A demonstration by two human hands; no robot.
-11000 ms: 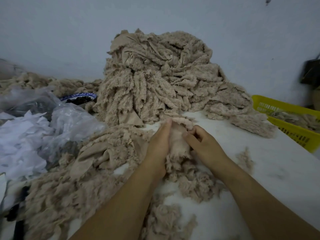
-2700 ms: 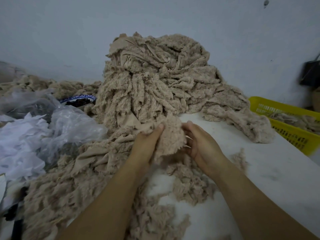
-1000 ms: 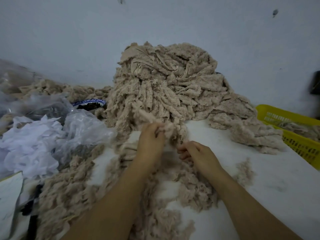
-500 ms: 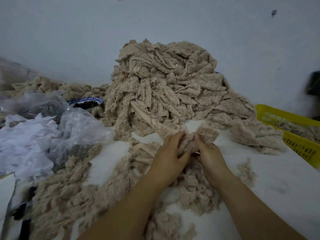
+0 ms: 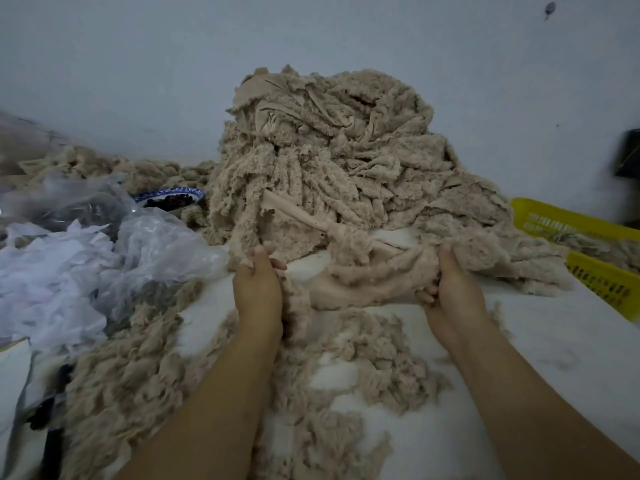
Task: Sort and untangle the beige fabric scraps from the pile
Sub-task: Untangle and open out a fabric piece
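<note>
**Two hands spread a beige scrap in front of the pile**

The right hand (image 5: 450, 292) is clenched on the right end of a wide beige scrap (image 5: 367, 278), fingers curled under it and thumb on top. The left hand (image 5: 258, 292) is closed round a fluffy strip (image 5: 242, 244) that runs up into the pile (image 5: 322, 161). The scrap's long axis lies left to right between the hands, just above the white table (image 5: 554, 341). A smooth band (image 5: 304, 216) runs from the scrap's top, far and to the left, into the pile, so that looks like the snag. I cannot tell whether both hands hold one piece. The right hand has the scrap's bulk; pulling near and right should free it. Loose scraps (image 5: 363, 358) lie near, and a yellow basket (image 5: 602, 282) stands to the right.
</note>
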